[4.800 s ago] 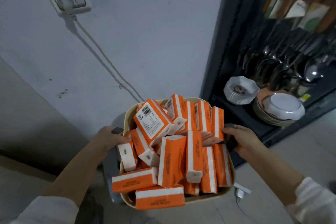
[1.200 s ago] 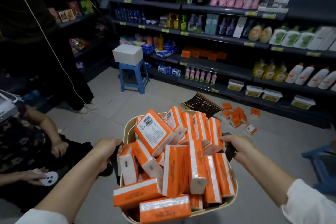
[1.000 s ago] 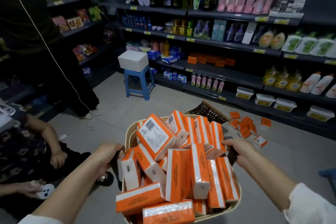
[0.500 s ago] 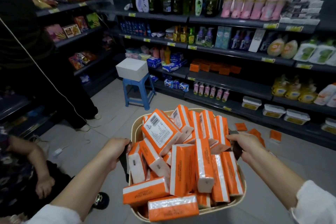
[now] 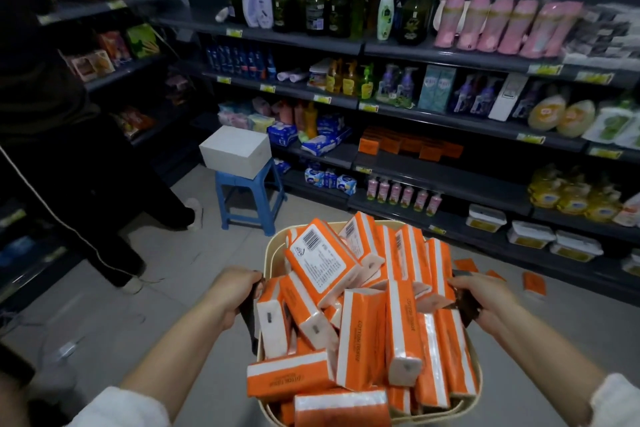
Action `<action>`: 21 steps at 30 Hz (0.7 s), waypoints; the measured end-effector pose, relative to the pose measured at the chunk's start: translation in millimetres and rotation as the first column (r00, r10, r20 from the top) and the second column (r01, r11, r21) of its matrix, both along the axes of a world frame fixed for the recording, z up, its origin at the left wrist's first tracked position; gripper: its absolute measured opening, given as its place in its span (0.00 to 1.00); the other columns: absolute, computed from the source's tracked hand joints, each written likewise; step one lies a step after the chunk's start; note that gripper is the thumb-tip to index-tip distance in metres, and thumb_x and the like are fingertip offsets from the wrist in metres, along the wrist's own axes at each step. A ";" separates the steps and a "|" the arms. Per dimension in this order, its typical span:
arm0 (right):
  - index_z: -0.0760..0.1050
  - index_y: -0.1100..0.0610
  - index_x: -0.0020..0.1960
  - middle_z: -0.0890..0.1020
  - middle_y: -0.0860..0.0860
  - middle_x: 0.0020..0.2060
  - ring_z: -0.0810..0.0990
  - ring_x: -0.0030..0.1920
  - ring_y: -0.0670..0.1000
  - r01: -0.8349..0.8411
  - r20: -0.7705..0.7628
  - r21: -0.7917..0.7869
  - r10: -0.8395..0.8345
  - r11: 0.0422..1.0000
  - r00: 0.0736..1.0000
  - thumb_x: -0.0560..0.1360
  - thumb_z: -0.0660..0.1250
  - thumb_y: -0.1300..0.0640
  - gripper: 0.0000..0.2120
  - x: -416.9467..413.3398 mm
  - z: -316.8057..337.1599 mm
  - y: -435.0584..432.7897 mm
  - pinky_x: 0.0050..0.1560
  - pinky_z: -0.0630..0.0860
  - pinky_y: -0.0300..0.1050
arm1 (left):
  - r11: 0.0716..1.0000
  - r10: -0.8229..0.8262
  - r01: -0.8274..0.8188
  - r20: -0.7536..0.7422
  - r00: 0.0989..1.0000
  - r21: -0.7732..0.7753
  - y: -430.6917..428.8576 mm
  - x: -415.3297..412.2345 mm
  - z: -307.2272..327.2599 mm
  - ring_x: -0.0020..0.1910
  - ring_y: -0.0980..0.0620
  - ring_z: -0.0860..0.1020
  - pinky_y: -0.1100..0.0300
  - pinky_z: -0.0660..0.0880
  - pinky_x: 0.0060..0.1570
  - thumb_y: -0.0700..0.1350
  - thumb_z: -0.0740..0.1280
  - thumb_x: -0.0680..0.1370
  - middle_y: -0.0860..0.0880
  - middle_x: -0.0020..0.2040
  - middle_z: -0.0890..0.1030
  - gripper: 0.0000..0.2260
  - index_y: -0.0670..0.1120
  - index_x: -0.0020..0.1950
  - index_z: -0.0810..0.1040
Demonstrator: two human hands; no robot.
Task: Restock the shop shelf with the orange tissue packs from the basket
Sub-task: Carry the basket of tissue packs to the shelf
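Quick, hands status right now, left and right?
Left hand: closed, gripping the basket at its left side.
Right hand: closed, gripping the basket at its right side.

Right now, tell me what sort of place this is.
Most likely a small convenience shop. Dark shelving runs along the wall with yellow price tags on its edges, rows of bottles stand on top, and orange tissue packs on one shelf match those in the basket.

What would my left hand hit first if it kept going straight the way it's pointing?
Your left hand, gripping the basket by its handle, points at the orange tissue packs; it would probably meet the barcode-side pack first, though depth is unclear.
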State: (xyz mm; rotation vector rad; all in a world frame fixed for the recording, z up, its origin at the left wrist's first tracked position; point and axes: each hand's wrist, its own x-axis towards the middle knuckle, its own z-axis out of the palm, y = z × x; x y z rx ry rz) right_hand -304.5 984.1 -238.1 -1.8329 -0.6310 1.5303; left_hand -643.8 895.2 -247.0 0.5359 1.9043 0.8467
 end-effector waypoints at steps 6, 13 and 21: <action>0.73 0.63 0.44 0.79 0.63 0.39 0.79 0.38 0.60 -0.006 0.026 -0.002 0.006 1.000 1.000 0.72 0.67 0.69 0.04 -50.4 14.9 59.8 0.39 0.77 0.57 | 0.999 0.015 -0.013 -0.035 0.999 0.044 65.3 -49.2 7.2 0.39 0.45 0.76 0.54 0.69 0.43 0.41 0.63 0.76 0.40 0.37 0.78 0.07 0.43 0.39 0.75; 0.75 0.66 0.48 0.81 0.64 0.42 0.81 0.45 0.62 -0.038 0.006 0.022 0.038 0.999 0.999 0.72 0.66 0.69 0.05 -100.3 16.4 137.6 0.50 0.78 0.61 | 0.997 0.046 -0.042 -0.061 0.997 0.066 142.0 -93.0 3.4 0.38 0.45 0.77 0.55 0.70 0.40 0.40 0.62 0.77 0.41 0.36 0.78 0.08 0.43 0.37 0.73; 0.75 0.67 0.52 0.81 0.65 0.45 0.82 0.47 0.63 -0.023 -0.011 0.003 0.023 1.000 1.000 0.70 0.67 0.72 0.10 -129.0 -16.2 258.8 0.48 0.78 0.60 | 0.998 0.068 -0.068 -0.027 0.997 0.019 248.2 -121.0 -9.2 0.28 0.50 0.72 0.58 0.69 0.35 0.38 0.60 0.77 0.45 0.28 0.74 0.14 0.44 0.31 0.72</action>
